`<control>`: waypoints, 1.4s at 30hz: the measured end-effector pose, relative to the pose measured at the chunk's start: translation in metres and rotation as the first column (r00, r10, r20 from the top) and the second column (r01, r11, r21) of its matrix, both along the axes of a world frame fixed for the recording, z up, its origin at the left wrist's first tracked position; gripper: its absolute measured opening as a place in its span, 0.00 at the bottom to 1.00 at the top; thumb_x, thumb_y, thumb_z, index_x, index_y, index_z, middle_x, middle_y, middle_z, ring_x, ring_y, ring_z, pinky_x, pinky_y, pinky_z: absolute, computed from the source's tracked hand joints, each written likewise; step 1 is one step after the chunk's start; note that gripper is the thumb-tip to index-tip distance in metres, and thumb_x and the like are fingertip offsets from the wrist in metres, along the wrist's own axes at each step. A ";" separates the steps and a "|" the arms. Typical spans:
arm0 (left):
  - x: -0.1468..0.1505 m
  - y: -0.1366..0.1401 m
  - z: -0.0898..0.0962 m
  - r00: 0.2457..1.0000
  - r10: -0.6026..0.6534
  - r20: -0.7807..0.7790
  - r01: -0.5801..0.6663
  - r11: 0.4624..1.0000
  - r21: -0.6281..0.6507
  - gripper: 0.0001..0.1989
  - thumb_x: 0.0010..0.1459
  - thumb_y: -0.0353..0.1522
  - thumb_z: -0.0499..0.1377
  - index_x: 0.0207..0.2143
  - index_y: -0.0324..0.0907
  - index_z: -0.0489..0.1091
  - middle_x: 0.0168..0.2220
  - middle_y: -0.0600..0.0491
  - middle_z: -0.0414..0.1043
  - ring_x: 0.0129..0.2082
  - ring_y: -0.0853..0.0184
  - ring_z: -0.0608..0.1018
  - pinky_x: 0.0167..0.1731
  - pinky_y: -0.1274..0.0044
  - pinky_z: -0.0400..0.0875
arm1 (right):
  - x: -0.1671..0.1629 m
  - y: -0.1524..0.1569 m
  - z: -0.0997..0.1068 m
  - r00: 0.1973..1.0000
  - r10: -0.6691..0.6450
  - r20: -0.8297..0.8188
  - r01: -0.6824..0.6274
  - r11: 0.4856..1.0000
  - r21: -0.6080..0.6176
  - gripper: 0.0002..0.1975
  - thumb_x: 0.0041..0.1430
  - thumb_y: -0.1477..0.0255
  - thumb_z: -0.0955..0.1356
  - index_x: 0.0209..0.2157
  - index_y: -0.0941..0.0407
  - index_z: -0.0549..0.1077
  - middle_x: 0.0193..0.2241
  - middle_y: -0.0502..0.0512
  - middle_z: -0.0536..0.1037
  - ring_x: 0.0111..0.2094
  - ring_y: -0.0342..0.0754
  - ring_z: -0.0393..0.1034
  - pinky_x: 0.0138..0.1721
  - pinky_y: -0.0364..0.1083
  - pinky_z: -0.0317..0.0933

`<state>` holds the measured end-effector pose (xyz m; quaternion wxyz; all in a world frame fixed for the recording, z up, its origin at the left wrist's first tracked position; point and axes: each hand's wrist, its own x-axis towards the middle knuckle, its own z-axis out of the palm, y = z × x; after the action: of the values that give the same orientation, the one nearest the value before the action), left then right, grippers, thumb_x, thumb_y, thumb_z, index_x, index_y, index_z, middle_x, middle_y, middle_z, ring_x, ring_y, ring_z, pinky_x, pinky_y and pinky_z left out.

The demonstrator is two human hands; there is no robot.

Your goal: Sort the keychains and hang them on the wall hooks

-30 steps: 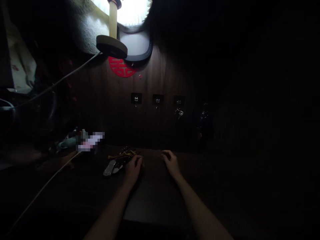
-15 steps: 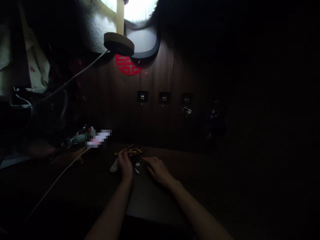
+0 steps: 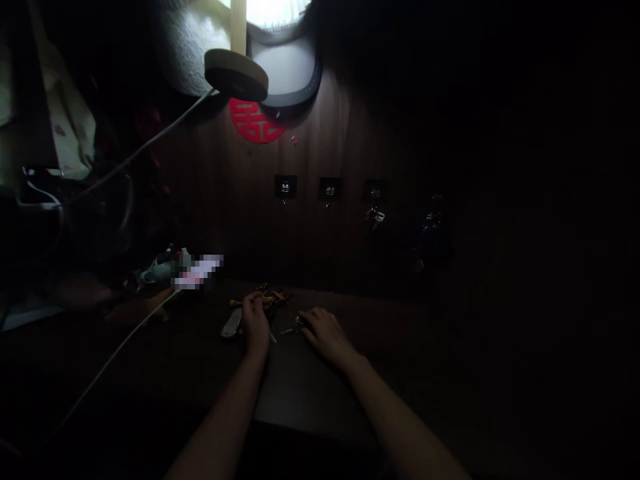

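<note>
On the dark tabletop, my left hand (image 3: 255,327) has its fingers curled at a tangle of yellow-brown cords (image 3: 274,298). What lies under its palm is hidden. A pale, flat, oval thing (image 3: 231,324) rests just left of that hand, and a thin metal piece (image 3: 273,337) pokes out on its right. Further right, my right hand (image 3: 326,332) lies low over the table with its fingertips closed on small metal keys (image 3: 293,329). Dim light blurs the fine detail.
A lamp with a round base (image 3: 236,75) hangs above, its white cable (image 3: 130,333) running down on the left. A lit, pixelated screen (image 3: 199,272) stands left of the hands. Hooks line the wooden wall, with keys (image 3: 376,217) on one and a red emblem (image 3: 255,123) higher up.
My right hand has moved slightly right, away from the tangle, and metal keys now show at its fingertips. My left hand has shifted a little right over the cords.
</note>
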<state>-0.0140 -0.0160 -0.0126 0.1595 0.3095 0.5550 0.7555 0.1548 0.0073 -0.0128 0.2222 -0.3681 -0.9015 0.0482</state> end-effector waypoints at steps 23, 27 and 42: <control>0.020 -0.012 -0.009 0.450 -0.438 -0.778 0.229 0.899 -0.374 0.10 0.55 0.34 0.53 0.38 0.45 0.70 0.38 0.50 0.74 0.40 0.61 0.73 0.41 0.71 0.63 | 0.008 0.009 0.001 0.932 0.052 -0.357 -0.094 0.990 -0.100 0.11 0.61 0.70 0.58 0.33 0.55 0.70 0.32 0.52 0.69 0.36 0.44 0.65 0.39 0.44 0.59; 0.022 -0.014 -0.007 0.548 -0.408 -0.730 0.287 0.912 -0.294 0.07 0.53 0.34 0.54 0.35 0.44 0.70 0.37 0.50 0.73 0.39 0.62 0.73 0.40 0.72 0.64 | 0.003 0.010 0.002 0.886 -0.008 -0.464 -0.079 0.982 -0.169 0.09 0.59 0.70 0.59 0.29 0.55 0.67 0.28 0.50 0.69 0.33 0.44 0.65 0.37 0.43 0.58; 0.022 -0.013 0.001 0.770 -0.459 -0.443 0.406 0.889 -0.215 0.06 0.50 0.36 0.56 0.30 0.43 0.67 0.30 0.55 0.72 0.33 0.66 0.74 0.36 0.76 0.65 | -0.002 0.000 0.011 0.782 0.005 -0.624 -0.115 0.984 -0.137 0.09 0.56 0.68 0.61 0.29 0.55 0.70 0.29 0.52 0.73 0.35 0.45 0.67 0.38 0.44 0.59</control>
<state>0.0080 -0.0294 -0.0112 0.2020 0.5978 0.5301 0.5664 0.1526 0.0075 -0.0018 0.4730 -0.3201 -0.7821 0.2492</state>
